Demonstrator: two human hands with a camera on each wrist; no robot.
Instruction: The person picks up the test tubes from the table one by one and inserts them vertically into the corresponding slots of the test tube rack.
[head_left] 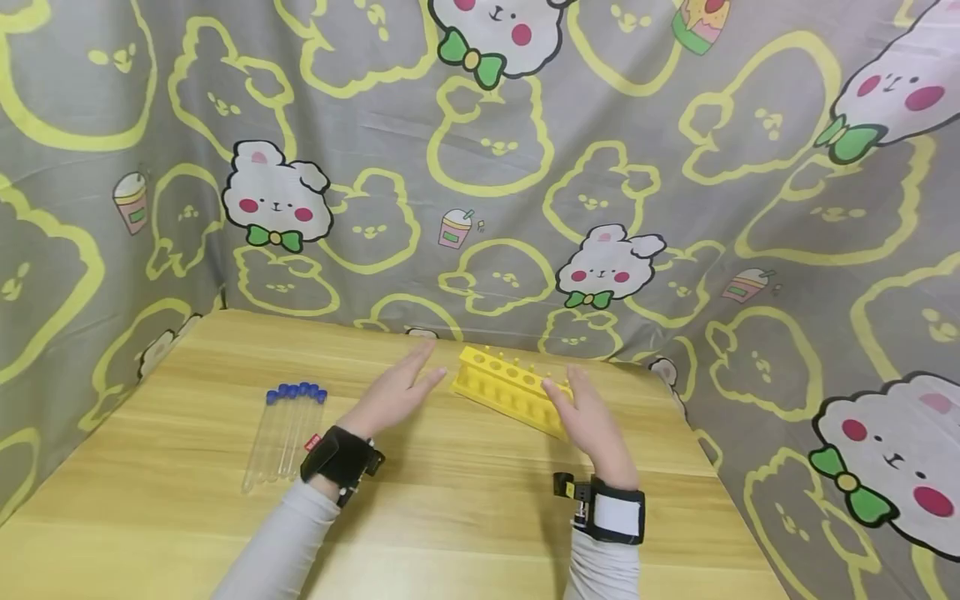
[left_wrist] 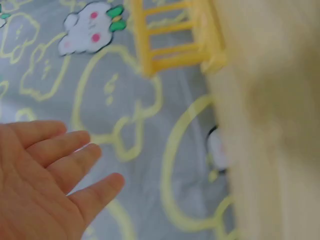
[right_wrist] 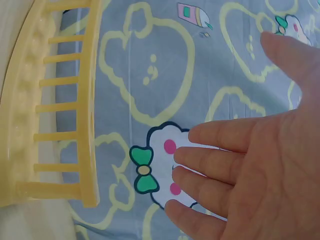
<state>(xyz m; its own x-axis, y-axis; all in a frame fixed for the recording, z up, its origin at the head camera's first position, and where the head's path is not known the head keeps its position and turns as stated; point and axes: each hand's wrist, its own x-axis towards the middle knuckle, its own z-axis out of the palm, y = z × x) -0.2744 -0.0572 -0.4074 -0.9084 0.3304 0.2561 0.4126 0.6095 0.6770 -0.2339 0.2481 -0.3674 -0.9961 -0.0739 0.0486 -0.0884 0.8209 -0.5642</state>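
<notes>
A yellow test tube rack [head_left: 510,387] stands at an angle near the back of the table, with a row of round holes on top and pegs along its far side. My left hand [head_left: 393,390] is held to the left of the rack, fingers extended, apart from it in the left wrist view. At the rack's right end is my right hand [head_left: 588,417], which hides that end in the head view. The right wrist view shows this hand [right_wrist: 240,170] with straight, spread fingers and a gap between it and the rack [right_wrist: 87,115]. Neither hand holds anything.
Several clear test tubes [head_left: 281,433] with blue caps lie side by side at the left of the wooden table [head_left: 465,517]. A grey patterned curtain [head_left: 390,125] hangs behind the table and along its sides, close to the rack.
</notes>
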